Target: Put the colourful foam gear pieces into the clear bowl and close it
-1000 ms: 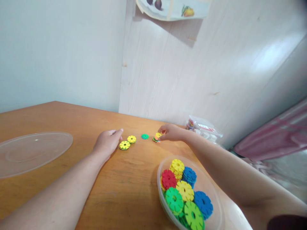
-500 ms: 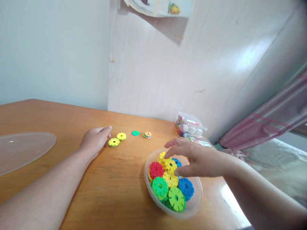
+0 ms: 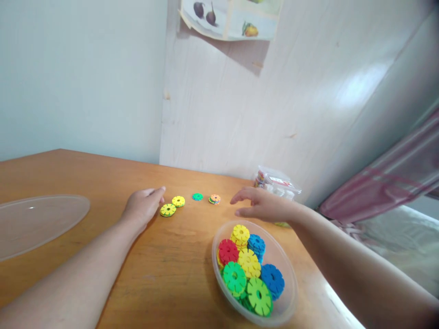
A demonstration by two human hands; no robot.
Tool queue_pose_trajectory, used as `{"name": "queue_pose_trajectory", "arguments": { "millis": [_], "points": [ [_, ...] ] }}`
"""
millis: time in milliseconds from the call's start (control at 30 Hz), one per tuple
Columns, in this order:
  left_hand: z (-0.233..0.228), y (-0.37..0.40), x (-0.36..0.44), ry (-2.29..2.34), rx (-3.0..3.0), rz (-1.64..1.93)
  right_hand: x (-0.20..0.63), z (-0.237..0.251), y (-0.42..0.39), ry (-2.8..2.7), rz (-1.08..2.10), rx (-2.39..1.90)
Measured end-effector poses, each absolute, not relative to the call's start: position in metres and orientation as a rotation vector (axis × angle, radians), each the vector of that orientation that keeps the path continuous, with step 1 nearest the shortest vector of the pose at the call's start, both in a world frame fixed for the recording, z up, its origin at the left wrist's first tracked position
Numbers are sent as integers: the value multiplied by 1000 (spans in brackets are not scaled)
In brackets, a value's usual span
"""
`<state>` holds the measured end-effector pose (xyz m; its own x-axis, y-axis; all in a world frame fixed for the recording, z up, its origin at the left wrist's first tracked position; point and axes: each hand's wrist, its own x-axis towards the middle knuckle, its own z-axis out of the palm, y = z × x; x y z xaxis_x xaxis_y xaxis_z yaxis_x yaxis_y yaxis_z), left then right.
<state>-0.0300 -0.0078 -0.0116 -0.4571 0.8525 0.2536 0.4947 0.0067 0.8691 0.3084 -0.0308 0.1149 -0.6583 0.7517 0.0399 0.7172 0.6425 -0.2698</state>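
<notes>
My left hand (image 3: 143,205) rests on the wooden table with its fingers curled together; whether anything is inside them is hidden. Just right of its fingertips lie two small stacks topped by yellow notched plastic discs, a nearer stack (image 3: 168,209) and a farther one (image 3: 178,201). My right hand (image 3: 262,203) hovers above the table beyond the bowl, thumb and fingers apart, holding nothing. Left of its fingertips are an orange-topped stack of discs (image 3: 215,198) and a green disc (image 3: 197,197). Below it stands a clear plastic bowl (image 3: 287,283) with red, yellow, green and blue discs.
A clear oval lid (image 3: 41,224) lies on the table (image 3: 164,274) at left. Clear plastic packs (image 3: 279,182) stand against the wall, partly behind my right hand. A pink curtain (image 3: 384,176) hangs at right, and a fruit picture (image 3: 233,20) is on the wall.
My right hand has moved from over the bowl to beyond its far rim, toward the orange-topped stack. My left hand keeps its place beside the yellow discs. The view has shifted slightly.
</notes>
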Motion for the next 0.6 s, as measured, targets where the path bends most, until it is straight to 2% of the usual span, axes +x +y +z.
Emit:
{"name": "queue_pose_trajectory", "arguments": {
  "millis": [267,600],
  "points": [
    [-11,-9,-29,1959,1410,1408,269,71,64,-2684,319,-1524],
    [-11,-10,-27,1981,1410,1414,254,56,88,-2829,322,-1512]
  ]
}}
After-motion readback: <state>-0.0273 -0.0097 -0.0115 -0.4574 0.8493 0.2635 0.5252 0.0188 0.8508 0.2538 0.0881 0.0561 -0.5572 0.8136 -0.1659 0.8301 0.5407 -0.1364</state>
